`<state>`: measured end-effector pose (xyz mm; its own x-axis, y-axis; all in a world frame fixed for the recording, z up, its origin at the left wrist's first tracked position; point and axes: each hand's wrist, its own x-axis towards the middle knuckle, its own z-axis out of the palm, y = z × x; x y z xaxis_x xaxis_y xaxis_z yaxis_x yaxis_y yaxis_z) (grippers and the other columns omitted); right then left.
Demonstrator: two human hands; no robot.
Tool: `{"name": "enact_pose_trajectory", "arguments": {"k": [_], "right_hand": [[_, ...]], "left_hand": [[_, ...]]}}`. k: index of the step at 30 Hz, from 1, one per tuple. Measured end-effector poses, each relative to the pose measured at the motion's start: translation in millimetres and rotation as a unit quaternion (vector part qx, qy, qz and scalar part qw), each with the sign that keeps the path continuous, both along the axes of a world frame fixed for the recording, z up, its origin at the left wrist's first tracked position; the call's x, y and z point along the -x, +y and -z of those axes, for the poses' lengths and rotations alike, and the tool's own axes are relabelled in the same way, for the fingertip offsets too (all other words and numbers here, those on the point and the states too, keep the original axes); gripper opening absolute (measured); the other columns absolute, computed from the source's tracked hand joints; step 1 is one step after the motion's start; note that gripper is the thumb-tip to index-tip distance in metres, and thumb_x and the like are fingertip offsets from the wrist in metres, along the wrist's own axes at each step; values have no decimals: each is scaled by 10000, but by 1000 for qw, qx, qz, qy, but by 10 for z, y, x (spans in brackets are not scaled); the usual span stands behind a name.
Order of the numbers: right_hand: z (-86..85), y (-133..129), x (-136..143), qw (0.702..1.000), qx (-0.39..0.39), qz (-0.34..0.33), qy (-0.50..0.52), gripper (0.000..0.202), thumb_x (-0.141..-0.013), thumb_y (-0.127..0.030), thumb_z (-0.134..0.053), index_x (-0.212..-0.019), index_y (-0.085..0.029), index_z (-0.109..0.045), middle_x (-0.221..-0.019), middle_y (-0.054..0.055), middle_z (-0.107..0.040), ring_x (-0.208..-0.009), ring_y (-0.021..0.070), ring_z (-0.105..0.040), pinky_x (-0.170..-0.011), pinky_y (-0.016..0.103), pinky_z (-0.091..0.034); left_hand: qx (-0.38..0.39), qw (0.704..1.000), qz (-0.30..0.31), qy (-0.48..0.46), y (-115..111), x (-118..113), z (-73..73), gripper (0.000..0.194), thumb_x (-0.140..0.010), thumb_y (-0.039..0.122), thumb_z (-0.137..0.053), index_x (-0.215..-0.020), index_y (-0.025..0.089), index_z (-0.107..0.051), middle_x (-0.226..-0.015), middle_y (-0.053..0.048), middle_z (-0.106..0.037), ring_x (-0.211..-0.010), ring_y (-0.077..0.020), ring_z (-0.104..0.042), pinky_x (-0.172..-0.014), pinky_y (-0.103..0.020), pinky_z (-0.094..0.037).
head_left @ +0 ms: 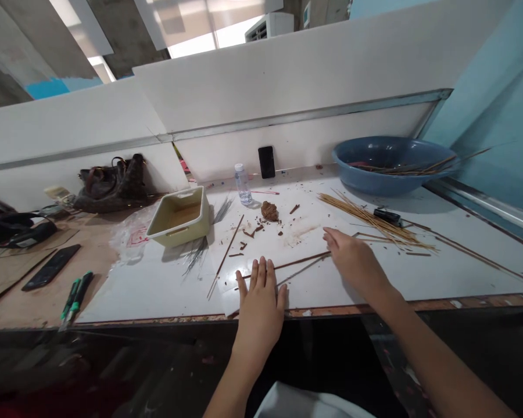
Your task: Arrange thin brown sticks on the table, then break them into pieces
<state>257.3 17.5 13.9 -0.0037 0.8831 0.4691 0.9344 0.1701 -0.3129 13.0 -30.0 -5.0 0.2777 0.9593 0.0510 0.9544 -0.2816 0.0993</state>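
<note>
My left hand (261, 296) lies flat on the white tabletop, fingers stretched over a thin brown-coated stick (300, 259). The stick runs rightward to my right hand (357, 261), whose fingers are drawn together at its far end; their undersides are hidden. A thin greyish strip (303, 270) slants beneath the coated stick and reaches my right hand too. Beyond the hands sits a lump of brown dough-like material (269, 211) with crumbs and short broken pieces around it. Another partly coated stick (230, 244) lies to the left of my left hand.
Bare sticks (366, 215) lie in a bundle at right, beside a black object (387, 216). Behind stands a blue basin (353, 168) holding sticks. A water bottle (243, 184), upright phone (267, 162), yellow tub (203, 217), thin wires (196, 255), green-black cutters (77, 295) and handbag (113, 186) also occupy the table.
</note>
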Motion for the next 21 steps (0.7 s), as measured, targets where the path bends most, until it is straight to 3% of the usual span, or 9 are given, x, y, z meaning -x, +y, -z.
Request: {"name": "enact_pose_trajectory", "arguments": {"k": [3,6,10,13,18,21], "right_hand": [[205,-166,212,991,31,-124,-27,664,-1151,-484,-280,-1543,-52,-596,-1490,235,-681,-1381,330,-647,-1154,487,-495],[384,-258,385,977,86,-183,-73,733,-1146,-573,-282,-1658,-75,-446,-1674,219,-487,-1583,332,-436,-1283,575,-342],[414,-120,456,969,133,-177,-105,753,-1150,-580,-227,-1718,-91,-296,-1750,218,-325,-1656,333,-281,-1322,688,-167],[424,-113,437,970,137,-168,-108,804,-1138,-625,-231,-1731,-82,-239,-1760,225,-286,-1664,337,-251,-1324,673,-200],[595,-426,308,970,103,-199,-97,810,-1134,-622,-309,-1756,-146,-102,-1769,180,-292,-1654,321,-281,-1331,611,-276],[596,-402,266,966,102,-215,-101,793,-1140,-602,-320,-1753,-130,-145,-1760,192,-304,-1650,322,-291,-1339,613,-260]], "left_hand": [[-10,1000,0,1,-39,2,33,624,-1152,397,-317,-1722,143,-314,-1789,-132,-272,-1679,-332,-230,-1333,-719,-172],[-10,1000,1,4,0,-15,47,643,-1156,434,-306,-1722,128,-310,-1785,-140,-276,-1677,-326,-238,-1337,-702,-185],[-10,1000,-22,15,190,-74,-12,687,-1151,493,-329,-1696,75,-359,-1763,-209,-301,-1667,-345,-264,-1345,-681,-164],[-8,999,-25,18,186,-66,-27,688,-1151,505,-324,-1689,79,-376,-1756,-210,-320,-1662,-343,-284,-1347,-677,-161],[-30,999,3,12,-142,33,53,634,-1150,450,-343,-1714,159,-342,-1768,-122,-346,-1665,-300,-286,-1358,-622,-219],[-22,1000,-2,4,-105,26,24,613,-1158,449,-322,-1696,163,-386,-1748,-121,-387,-1659,-294,-304,-1364,-631,-185]]}}
